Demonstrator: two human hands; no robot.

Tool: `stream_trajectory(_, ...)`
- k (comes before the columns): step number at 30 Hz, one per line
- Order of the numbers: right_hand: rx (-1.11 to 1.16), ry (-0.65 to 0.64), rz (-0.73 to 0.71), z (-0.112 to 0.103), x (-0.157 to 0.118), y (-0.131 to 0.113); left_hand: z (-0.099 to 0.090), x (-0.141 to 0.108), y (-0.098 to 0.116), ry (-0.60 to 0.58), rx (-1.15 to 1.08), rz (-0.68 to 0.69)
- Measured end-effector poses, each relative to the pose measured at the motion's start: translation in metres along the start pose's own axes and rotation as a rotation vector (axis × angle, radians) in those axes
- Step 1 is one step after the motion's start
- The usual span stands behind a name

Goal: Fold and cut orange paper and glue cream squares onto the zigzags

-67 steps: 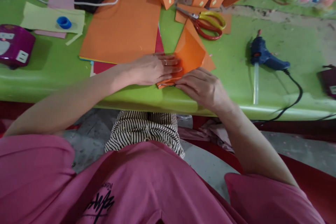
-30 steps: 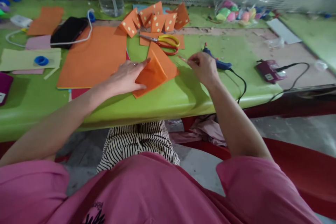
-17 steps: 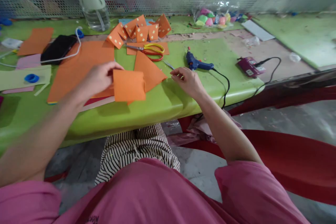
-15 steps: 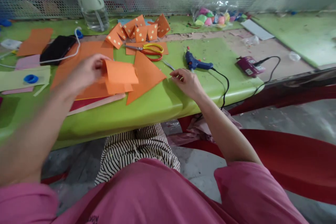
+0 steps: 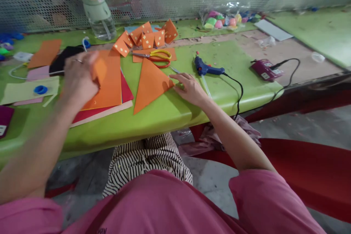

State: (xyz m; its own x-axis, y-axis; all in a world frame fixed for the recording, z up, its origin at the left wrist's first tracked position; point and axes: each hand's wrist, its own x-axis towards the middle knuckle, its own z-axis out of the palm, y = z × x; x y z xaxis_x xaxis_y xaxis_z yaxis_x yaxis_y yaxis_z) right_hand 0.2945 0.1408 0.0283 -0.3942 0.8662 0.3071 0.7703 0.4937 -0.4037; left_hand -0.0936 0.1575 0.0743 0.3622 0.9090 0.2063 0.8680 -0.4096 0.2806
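Note:
My left hand [image 5: 82,78], smeared a little by motion, is closed on a folded piece of orange paper [image 5: 99,70]. It hovers over a stack of orange sheets [image 5: 112,89] lying on red and pale pink ones. My right hand [image 5: 189,87] rests on the table with fingers stretched out, the fingertips at the right corner of an orange paper triangle [image 5: 152,84]. Scissors [image 5: 159,57] with yellow and red handles lie just behind the triangle. To the right of that hand is a blue glue gun [image 5: 207,67] with a clear glue stick beneath it.
Dotted orange folded strips [image 5: 148,38] stand at the back beside a water bottle [image 5: 98,14]. A purple box [image 5: 266,70] with a black cable lies right. A bag of colourful pieces [image 5: 226,19] is by the mesh. Far left are a black pouch [image 5: 61,58] and blue ring [image 5: 40,89].
My left hand has moved left with the folded orange paper, off the triangle and over the stack. My right hand's fingers have straightened onto the triangle's corner.

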Motion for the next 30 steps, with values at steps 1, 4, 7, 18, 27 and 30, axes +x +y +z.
stream_trajectory(1, -0.006, -0.004, -0.047, 0.002, 0.002, 0.0, 0.003, 0.0, 0.01, 0.084, 0.073, -0.062)
stream_trajectory(4, 0.006, 0.008, -0.13, 0.007, 0.006, 0.003, 0.016, 0.0, 0.026, -0.006, 0.158, -0.13)
stream_trajectory(7, 0.001, 0.049, -0.174, 0.013, 0.008, 0.011, 0.027, -0.006, 0.018, -0.092, 0.198, -0.214)
stream_trajectory(18, 0.014, 0.145, -0.278, 0.018, 0.014, 0.024, 0.011, -0.043, -0.021, -0.076, 0.141, -0.287)
stream_trajectory(27, -0.018, 0.083, -0.148, 0.013, 0.01, 0.014, -0.001, 0.015, -0.034, 0.013, 0.14, -0.42)
stream_trajectory(30, -0.022, 0.101, -0.154, 0.012, 0.008, 0.014, -0.005, 0.069, -0.046, 0.111, 0.178, -0.556)
